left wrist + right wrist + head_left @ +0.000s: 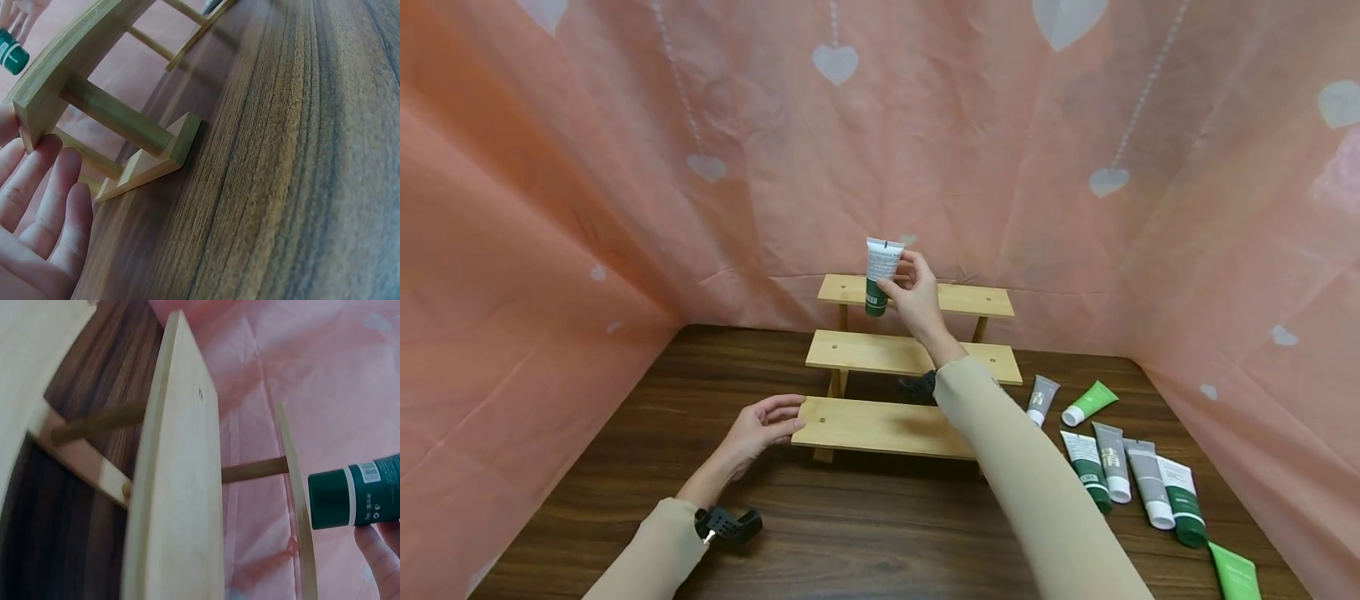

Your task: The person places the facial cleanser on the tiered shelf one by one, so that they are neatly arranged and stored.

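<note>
My right hand (917, 296) pinches a white and dark green squeeze tube (880, 265) between thumb and fingers. The tube is upright with its green cap down, at the left part of the top shelf (977, 300) of a three-step wooden display stand (880, 352). In the right wrist view, the green cap (329, 499) is close to the top board, and a gap shows between them. My left hand (763, 429) holds the left end of the bottom shelf (880, 427). In the left wrist view, its fingertips (47, 147) touch the board's end.
On the wooden table (820, 533), right of the stand, lie several tubes: grey ones (1111, 458), white and green ones (1086, 467) and bright green ones (1093, 400). A pink curtain (880, 150) with white hearts hangs behind and at both sides.
</note>
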A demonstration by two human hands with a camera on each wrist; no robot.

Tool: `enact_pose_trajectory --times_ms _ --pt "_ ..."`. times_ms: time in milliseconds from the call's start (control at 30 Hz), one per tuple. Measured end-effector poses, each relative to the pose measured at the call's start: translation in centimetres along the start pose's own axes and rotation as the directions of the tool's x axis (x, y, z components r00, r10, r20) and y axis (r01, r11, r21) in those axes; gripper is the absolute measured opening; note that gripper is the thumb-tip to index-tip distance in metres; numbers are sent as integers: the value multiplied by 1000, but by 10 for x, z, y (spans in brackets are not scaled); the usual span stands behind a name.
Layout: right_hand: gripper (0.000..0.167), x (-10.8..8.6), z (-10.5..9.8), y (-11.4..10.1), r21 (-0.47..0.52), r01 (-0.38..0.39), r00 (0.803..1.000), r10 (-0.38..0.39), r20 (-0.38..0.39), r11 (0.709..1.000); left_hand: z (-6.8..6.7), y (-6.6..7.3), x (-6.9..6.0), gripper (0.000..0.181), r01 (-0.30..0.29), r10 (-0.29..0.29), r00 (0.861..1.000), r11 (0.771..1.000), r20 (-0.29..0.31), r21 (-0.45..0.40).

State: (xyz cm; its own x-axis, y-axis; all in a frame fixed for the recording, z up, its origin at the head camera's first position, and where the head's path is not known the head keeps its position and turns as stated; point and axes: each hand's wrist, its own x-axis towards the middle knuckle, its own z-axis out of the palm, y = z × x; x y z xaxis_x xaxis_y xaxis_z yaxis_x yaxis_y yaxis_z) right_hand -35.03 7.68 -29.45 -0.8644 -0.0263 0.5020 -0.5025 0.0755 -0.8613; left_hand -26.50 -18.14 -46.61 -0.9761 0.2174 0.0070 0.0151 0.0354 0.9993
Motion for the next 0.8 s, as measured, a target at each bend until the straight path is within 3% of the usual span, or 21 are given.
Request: enact_pose_trajectory --times_ms 300,533,800 --pt "42 14 14 -3 1 21 1000 -21 3 1000 -6 4 -5 54 11 -11 1000 1000 -1 28" --pt "44 19 14 1 21 27 999 -26 -24 999 -2 5 -6 52 10 -10 1000 1000 -10 22" --pt "44 36 20 27 35 48 998 -46 -53 998 -1 5 -9 52 0 1 1000 999 -23 40"
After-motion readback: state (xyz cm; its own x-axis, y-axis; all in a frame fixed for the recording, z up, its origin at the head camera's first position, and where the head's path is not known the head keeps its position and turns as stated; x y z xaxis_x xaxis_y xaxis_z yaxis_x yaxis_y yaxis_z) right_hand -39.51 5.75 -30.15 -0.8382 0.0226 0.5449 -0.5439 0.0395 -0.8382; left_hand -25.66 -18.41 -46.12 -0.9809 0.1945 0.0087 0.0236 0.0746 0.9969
